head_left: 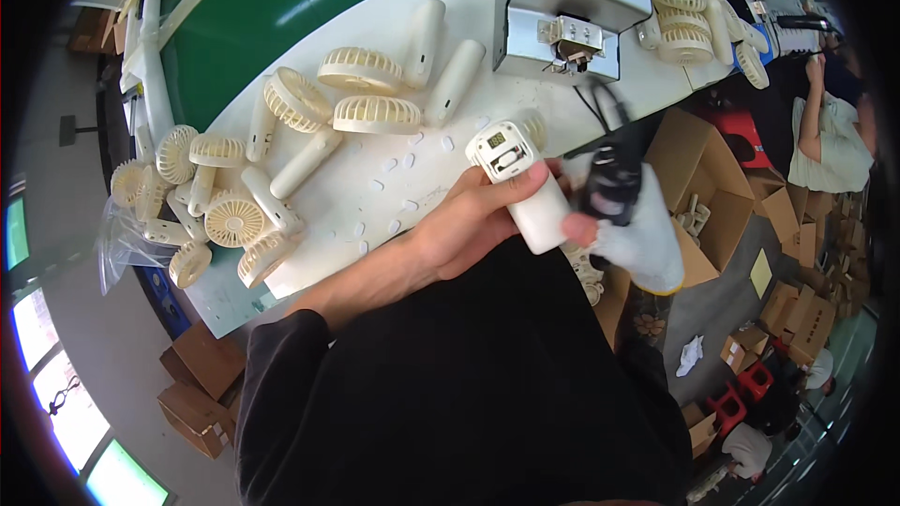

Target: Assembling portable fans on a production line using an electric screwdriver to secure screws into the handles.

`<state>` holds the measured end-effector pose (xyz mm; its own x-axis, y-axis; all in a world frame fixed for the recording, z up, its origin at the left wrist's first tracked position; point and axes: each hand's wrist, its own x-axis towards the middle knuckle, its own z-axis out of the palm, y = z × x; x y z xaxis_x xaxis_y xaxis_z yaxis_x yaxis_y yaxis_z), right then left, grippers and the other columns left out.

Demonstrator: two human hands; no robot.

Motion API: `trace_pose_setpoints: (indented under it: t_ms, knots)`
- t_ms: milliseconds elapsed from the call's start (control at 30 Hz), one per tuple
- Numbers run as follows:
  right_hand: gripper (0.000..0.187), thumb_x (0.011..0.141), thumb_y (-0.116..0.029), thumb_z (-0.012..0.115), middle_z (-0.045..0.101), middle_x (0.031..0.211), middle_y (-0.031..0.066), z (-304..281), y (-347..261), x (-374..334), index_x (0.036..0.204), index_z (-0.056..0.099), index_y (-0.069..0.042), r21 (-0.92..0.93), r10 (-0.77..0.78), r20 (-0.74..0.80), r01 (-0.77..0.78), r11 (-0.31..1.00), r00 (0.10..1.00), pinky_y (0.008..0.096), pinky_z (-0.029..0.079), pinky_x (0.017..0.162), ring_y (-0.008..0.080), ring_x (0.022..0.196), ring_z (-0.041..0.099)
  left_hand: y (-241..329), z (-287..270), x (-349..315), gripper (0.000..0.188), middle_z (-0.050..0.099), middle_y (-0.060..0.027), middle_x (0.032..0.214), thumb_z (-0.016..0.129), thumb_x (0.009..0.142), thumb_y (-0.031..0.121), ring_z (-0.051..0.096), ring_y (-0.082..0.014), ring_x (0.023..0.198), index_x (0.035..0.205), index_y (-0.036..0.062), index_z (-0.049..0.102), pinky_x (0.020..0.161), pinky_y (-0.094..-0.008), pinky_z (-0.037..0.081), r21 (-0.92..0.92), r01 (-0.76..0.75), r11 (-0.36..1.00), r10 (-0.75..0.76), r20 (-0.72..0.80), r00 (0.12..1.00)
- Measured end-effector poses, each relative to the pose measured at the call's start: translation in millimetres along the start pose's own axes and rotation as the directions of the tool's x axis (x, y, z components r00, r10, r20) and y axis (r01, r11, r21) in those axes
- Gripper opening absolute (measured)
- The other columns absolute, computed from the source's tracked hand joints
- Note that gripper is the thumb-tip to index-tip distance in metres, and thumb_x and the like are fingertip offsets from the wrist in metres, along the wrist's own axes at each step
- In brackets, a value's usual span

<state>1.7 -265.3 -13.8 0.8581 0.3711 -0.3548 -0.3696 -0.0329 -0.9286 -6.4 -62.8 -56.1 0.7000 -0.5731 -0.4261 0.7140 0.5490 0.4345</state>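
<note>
My left hand (pixel 469 225) is closed around the white handle of a small handheld fan (pixel 534 211). The handle's end faces up and shows a small display window and a slot-like opening. Just to the right, my right hand (pixel 642 244), in a white glove with some fingertips bare, grips a black corded electric screwdriver (pixel 614 178). Motion smears the screwdriver, and its tip cannot be made out. My right thumb is close to the fan handle; whether it touches is unclear. Small white oval pieces (pixel 409 160) lie scattered on the white table (pixel 323 215).
Several cream handheld fans (pixel 234 217) lie at the left and back of the table. A metal machine (pixel 567 33) stands at the back, with more fans (pixel 682 28) beyond it. An open cardboard box (pixel 698 159) stands to the right. Other people (pixel 830 141) are farther right.
</note>
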Motion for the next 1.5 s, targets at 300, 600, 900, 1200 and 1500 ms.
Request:
trace_pose_setpoints:
  t_ms: [300,600,900,1200,1500]
  knots:
    - [0.018,0.096,-0.015,0.041,0.050,0.083,0.0075,-43.7,-78.4,38.1,0.113,0.046,-0.012,0.196,-0.730,0.026,0.713,0.673,0.683,0.0432,0.036,0.083,0.0218,0.075,0.050,17.6,4.3,9.8,0.022,0.062,-0.0119,0.076,0.062,0.085,0.018,0.065,-0.0212,0.069,0.097,0.0018,0.053,0.062,-0.0332,0.054,-0.033,0.112,0.993,-0.111,0.034,0.993]
    - [0.017,0.097,-0.014,0.037,0.050,0.091,0.0098,-54.9,-79.3,96.9,0.111,0.045,-0.012,0.220,-0.597,0.304,0.555,0.802,0.742,0.0461,0.033,0.090,0.0258,0.086,0.049,9.6,-8.7,23.3,0.013,0.048,-0.0033,0.066,0.063,0.083,0.010,0.048,-0.0139,0.054,0.088,0.0046,0.052,0.053,-0.0312,0.042,-0.246,0.143,0.959,-0.090,0.213,0.973]
    - [0.021,0.091,-0.029,0.064,0.050,0.079,0.0020,-32.9,-130.2,5.2,0.099,0.052,-0.015,-0.202,-0.334,0.198,0.371,0.906,0.922,0.0366,0.035,0.082,0.0188,0.077,0.051,9.8,-2.0,30.9,0.015,0.047,-0.0027,0.061,0.063,0.086,0.005,0.046,-0.0127,0.051,0.079,0.0044,0.049,0.049,-0.0304,0.039,-0.101,0.174,0.980,-0.162,0.119,0.980]
    - [0.041,0.082,-0.024,0.064,0.050,0.076,0.0042,3.7,-109.5,-8.5,0.114,0.041,-0.015,-0.117,-0.528,-0.001,0.525,0.843,0.849,0.0451,0.044,0.070,0.0211,0.067,0.052,0.8,-1.8,33.0,0.015,0.049,-0.0038,0.060,0.063,0.083,0.003,0.046,-0.0129,0.049,0.078,0.0040,0.048,0.048,-0.0311,0.040,-0.060,0.136,0.989,-0.131,0.080,0.988]
    - [0.037,0.083,-0.029,0.062,0.044,0.082,0.0018,13.7,-102.5,-9.4,0.110,0.039,-0.017,-0.188,-0.474,0.047,0.474,0.860,0.879,0.0438,0.035,0.078,0.0193,0.072,0.045,-3.3,-0.3,33.0,0.013,0.050,-0.0044,0.056,0.062,0.082,0.005,0.049,-0.0123,0.048,0.081,0.0028,0.049,0.047,-0.0307,0.040,0.037,0.114,0.993,-0.116,0.046,0.992]
